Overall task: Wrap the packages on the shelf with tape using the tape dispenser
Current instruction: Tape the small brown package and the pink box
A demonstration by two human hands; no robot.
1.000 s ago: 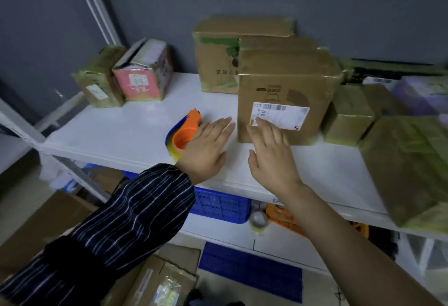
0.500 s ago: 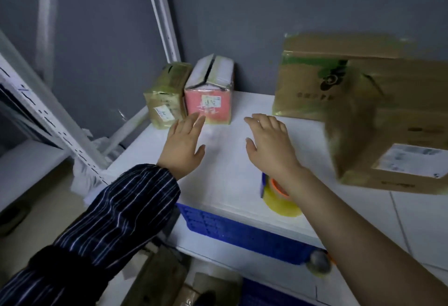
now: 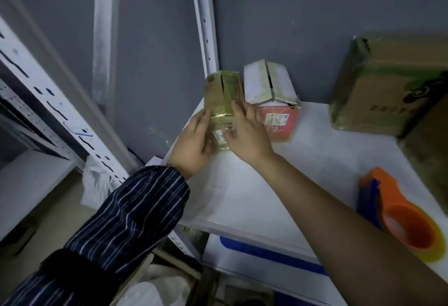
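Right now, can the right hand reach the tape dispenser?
Probably yes: the tape dispenser lies free on the shelf beside its forearm, but the right hand must release the small box.

Brown package [image 3: 221, 102] upright at left end of shelf [image 3: 315, 160], pink package [image 3: 281, 124] beside, orange tape dispenser [image 3: 400, 216] lying right

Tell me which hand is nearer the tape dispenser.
Right. The right hand holds the small box on the side facing the tape dispenser; the left hand holds its far side, farther off.
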